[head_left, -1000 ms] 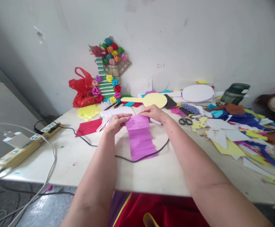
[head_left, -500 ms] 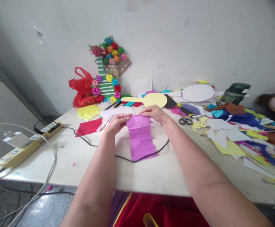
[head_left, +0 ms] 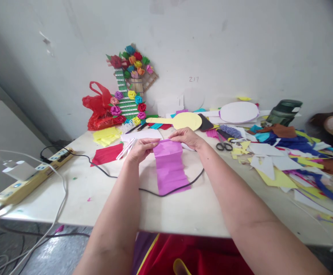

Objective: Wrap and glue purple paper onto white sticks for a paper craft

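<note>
A strip of purple crepe paper (head_left: 170, 168) hangs lengthwise toward me over the table, its top edge folded into a band. My left hand (head_left: 142, 149) pinches the upper left corner between thumb and fingers. At the upper right corner, my right hand (head_left: 185, 138) pinches the same edge. A black cord (head_left: 163, 195) runs across the strip's lower end. Left of my left hand lie white rolled sticks (head_left: 126, 149) and a piece of red crepe paper (head_left: 106, 154). Beyond my hands is a yellow paddle-shaped cutout (head_left: 187, 121).
A power strip (head_left: 34, 175) with a white charger (head_left: 20, 170) sits on the left. Paper flower decorations (head_left: 128, 103) and a red plastic bag (head_left: 99, 109) stand by the wall. Scissors (head_left: 224, 146), paper scraps (head_left: 272, 168) and a green bottle (head_left: 283, 113) are on the right.
The view has shifted very slightly. Both hands keep their pinch on the purple crepe paper, and its folded top band looks almost the same.
</note>
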A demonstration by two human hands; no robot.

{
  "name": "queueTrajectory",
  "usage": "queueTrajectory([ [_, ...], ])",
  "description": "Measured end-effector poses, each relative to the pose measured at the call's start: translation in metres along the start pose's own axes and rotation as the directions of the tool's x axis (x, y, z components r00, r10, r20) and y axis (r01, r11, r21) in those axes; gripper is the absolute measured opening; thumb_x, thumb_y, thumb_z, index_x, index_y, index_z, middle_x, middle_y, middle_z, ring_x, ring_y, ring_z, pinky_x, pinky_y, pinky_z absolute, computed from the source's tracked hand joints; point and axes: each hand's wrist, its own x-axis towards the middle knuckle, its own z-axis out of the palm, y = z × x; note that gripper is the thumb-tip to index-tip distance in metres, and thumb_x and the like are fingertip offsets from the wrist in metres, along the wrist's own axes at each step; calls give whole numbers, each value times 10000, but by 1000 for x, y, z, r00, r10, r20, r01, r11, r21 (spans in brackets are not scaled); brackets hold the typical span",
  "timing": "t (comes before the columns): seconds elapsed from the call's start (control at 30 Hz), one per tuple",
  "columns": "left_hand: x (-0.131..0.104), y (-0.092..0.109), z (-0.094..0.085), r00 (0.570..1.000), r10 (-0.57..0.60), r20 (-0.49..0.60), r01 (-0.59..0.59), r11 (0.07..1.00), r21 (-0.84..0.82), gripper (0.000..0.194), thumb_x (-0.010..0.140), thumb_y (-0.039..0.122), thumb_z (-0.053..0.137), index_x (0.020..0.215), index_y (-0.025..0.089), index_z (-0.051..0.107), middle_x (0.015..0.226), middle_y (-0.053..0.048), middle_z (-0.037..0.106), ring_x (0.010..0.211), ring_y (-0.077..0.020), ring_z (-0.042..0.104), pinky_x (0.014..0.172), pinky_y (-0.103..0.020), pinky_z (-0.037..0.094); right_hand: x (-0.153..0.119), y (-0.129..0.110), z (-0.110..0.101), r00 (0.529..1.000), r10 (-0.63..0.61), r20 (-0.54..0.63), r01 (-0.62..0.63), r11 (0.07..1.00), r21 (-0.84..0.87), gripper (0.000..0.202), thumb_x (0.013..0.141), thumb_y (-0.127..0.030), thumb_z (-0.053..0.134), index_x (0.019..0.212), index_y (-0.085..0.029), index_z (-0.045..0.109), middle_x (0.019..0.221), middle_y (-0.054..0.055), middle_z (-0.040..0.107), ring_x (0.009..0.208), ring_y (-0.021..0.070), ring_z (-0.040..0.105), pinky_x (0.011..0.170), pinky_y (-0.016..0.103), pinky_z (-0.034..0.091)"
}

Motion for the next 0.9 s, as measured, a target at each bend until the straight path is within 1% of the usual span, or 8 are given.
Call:
queueTrajectory([
  [0.2, 1, -1, -1, 1000, -4, 1, 4, 1000, 22, 270, 504, 175, 768, 769, 157, 722, 683, -38, 674, 581, -93, 546, 570, -217, 406, 1, 3, -2, 1000, 6, 22, -6, 1000, 4, 222, 538, -229, 727, 742, -140, 711, 732, 47, 680, 699, 134, 585, 729, 291, 434],
  [0.33, 4, -4, -3, 1000, 4, 19, -4, 1000, 11, 245, 545, 210, 740, 777, 133, 722, 696, -64, 677, 612, -122, 566, 587, -238, 417, 1, 4, -2, 1000, 7, 30, -6, 1000, -9, 208, 540, -219, 719, 733, -141, 709, 721, 42, 676, 692, 128, 580, 728, 286, 431],
  [0.43, 3, -2, -2, 999, 11, 31, -11, 1000, 10, 258, 570, 257, 734, 793, 129, 720, 738, -83, 682, 660, -148, 586, 615, -254, 430, 0, 2, -2, 999, 23, 28, -23, 1000, -15, 198, 539, -211, 712, 724, -143, 709, 714, 41, 675, 692, 130, 580, 732, 287, 433],
  [0.57, -1, 3, 3, 999, -7, 49, 5, 1000, 29, 265, 558, 265, 760, 788, 142, 719, 764, -79, 685, 675, -149, 593, 641, -264, 440, -1, 1, -1, 999, 23, 27, -23, 999, -28, 189, 540, -202, 701, 720, -145, 709, 703, 37, 673, 677, 127, 575, 715, 282, 435],
  [0.7, -3, 5, 5, 999, 2, 48, -4, 999, 39, 284, 552, 275, 769, 798, 143, 715, 758, -71, 683, 649, -141, 587, 621, -260, 440, 0, 3, -3, 999, 11, 34, -9, 999, -54, 192, 557, -204, 688, 737, -143, 709, 701, 36, 671, 662, 124, 571, 686, 274, 434],
  [0.9, -2, 3, 3, 998, 11, 64, -15, 998, 61, 313, 561, 282, 765, 836, 143, 711, 780, -72, 683, 647, -137, 587, 612, -255, 441, 0, 4, -4, 999, -10, 46, 13, 997, -74, 212, 575, -212, 684, 771, -133, 710, 701, 44, 672, 659, 127, 574, 662, 269, 436],
])
